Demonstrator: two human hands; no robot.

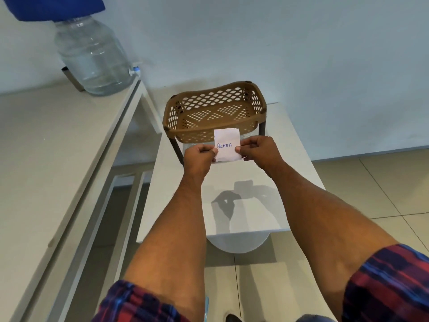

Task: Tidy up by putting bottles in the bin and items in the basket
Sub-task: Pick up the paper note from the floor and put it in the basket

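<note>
A small white paper slip [227, 140] with blue handwriting reading "ALPHA" is held up over a white table [246, 205]. My left hand [200, 156] pinches its left edge and my right hand [259, 149] pinches its right edge. Just behind the slip stands a brown perforated plastic basket [192, 126] on dark legs, with nothing inside it. No bottles for the bin and no bin can be told apart in this view.
A long white counter [53, 145] runs along the left, carrying a large clear water jug [91, 56] with a small tap. A white round object [239, 241] sits under the table's near edge. Tiled floor lies to the right, a pale wall behind.
</note>
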